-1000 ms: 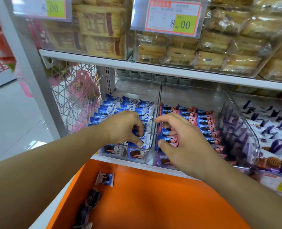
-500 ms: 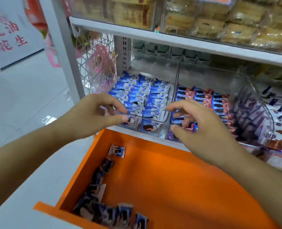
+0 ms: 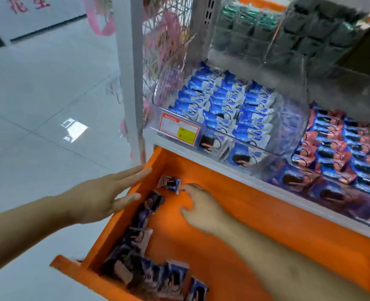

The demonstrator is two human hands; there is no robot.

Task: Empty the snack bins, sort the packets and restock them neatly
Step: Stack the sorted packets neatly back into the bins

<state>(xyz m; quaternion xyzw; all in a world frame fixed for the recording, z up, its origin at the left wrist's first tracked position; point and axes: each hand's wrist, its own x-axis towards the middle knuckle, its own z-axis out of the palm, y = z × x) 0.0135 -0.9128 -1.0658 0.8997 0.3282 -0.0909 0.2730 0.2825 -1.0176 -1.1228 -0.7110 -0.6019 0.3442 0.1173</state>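
The left hand [image 3: 101, 199] lies flat with straight fingers over the left wall of the orange tray [image 3: 234, 224], holding nothing. Dark packets [image 3: 140, 242] lie in a row along that wall (about eight, some blurred). One single packet [image 3: 171, 183] lies apart; the right hand [image 3: 201, 208] touches its corner with a fingertip, fingers loosely bent. Above stand two clear bins: blue packets [image 3: 227, 107] in three columns, then pink-and-blue packets [image 3: 340, 148].

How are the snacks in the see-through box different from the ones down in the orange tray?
The blue packets in the clear bin stand in neat rows; the loose packets in the orange tray lie jumbled along its left wall. The bin's look bright blue and white; the tray's look darker. Both are small wrapped snacks.
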